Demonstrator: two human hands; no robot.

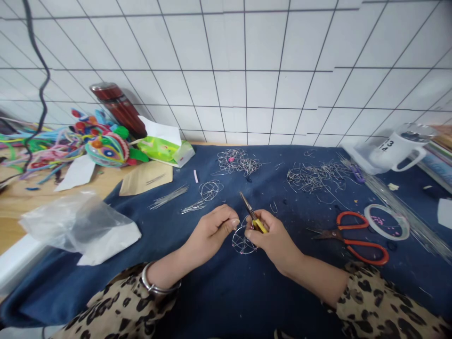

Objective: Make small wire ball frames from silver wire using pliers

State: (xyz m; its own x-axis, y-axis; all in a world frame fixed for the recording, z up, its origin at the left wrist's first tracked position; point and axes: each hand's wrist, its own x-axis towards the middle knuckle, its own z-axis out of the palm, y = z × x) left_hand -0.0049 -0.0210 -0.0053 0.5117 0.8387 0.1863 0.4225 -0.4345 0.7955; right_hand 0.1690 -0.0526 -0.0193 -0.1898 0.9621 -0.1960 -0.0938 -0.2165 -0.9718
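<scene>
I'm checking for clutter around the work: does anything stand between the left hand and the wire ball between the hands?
Nothing visible does: the left hand has its fingertips at the edge of the wire ball. The yellow-handled pliers in the right hand point away from it.

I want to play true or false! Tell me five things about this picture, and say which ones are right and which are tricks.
1. The left hand and right hand are at a round, silvery wire shape. True.
2. The orange-handled metal scissors are in the left hand. False: they lie on the dark blue cloth.
3. The right hand holds a yellow-handled metal tool. True.
4. The white mug with black numbers is at the picture's left. False: it is at the right.
5. A dark red flask is near the white tiled wall. True.
</scene>
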